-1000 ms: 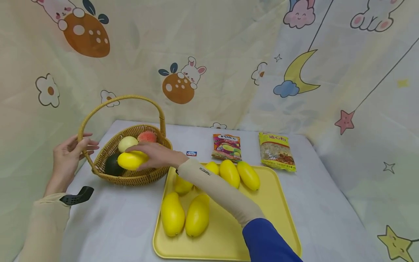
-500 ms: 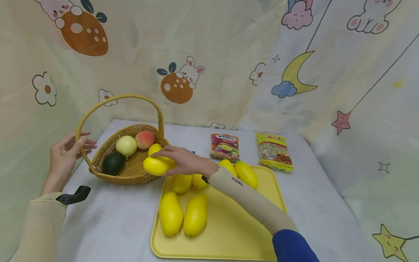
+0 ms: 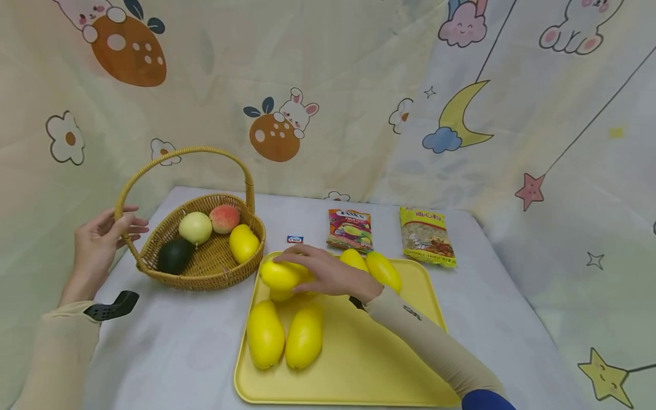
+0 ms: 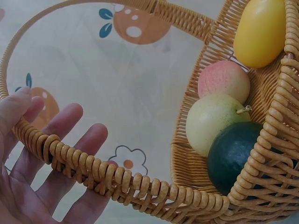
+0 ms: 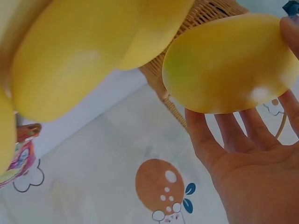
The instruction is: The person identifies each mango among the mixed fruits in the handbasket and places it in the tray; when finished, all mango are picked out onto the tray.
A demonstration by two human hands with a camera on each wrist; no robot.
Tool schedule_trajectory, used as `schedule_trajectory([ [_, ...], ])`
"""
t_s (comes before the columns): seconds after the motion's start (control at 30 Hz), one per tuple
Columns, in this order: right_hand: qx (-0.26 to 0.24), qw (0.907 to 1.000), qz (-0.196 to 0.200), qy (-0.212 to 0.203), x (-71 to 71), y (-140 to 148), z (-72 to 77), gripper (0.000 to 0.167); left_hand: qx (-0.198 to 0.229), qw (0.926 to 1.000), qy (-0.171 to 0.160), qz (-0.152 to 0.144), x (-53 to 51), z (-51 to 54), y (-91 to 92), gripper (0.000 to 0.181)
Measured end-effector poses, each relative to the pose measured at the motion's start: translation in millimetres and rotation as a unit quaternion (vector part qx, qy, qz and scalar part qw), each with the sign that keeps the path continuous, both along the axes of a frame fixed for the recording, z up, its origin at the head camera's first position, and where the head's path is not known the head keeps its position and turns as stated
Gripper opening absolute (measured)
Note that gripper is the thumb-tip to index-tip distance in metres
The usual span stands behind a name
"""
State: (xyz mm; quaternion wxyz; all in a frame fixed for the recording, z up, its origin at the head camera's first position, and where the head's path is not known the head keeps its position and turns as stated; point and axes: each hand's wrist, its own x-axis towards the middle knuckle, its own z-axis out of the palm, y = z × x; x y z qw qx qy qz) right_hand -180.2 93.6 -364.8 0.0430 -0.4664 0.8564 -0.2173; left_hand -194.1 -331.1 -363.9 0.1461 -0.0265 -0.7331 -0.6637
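Observation:
My right hand [image 3: 333, 270] holds a yellow mango [image 3: 279, 277] above the left back part of the yellow tray [image 3: 379, 353]. In the right wrist view, the thumb and fingers grip this mango [image 5: 229, 65] from opposite sides. More mangoes [image 3: 304, 337] lie on the tray, some partly hidden by the right hand. My left hand [image 3: 96, 245] holds the left side of the wicker basket's handle [image 3: 200, 149], thumb and fingers on either side of it. The basket [image 3: 205, 280] contains a mango [image 3: 244, 244], a peach [image 3: 224, 219], a pale green round fruit [image 3: 195, 228] and a dark green fruit [image 3: 175, 256].
Behind the tray stand a candy bag [image 3: 350, 229] and a yellow food packet [image 3: 427, 236]. A small blue wrapped piece [image 3: 295, 239] lies between the basket and the candy bag. A patterned cloth [image 3: 348, 102] hangs behind the white table.
My right hand has carried the mango rightward from over the basket to over the tray. This uncovers the mango inside the basket. My left hand stays at the handle.

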Motion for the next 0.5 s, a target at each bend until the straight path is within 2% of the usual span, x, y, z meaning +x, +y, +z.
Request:
schedule_trajectory([
  [0.3, 0.001, 0.9993, -0.039, -0.002, 23.9, 41.6, -13.9, 0.06, -0.052, 0.9984, -0.013, 0.019, -0.8, 1.7, 0.2, 0.032],
  [0.5, 0.005, 0.9977, -0.067, -0.012, 40.0, 63.4, -21.3, 0.06, -0.043, 0.9988, -0.013, 0.016, 1.0, 2.5, 0.7, 0.03],
])
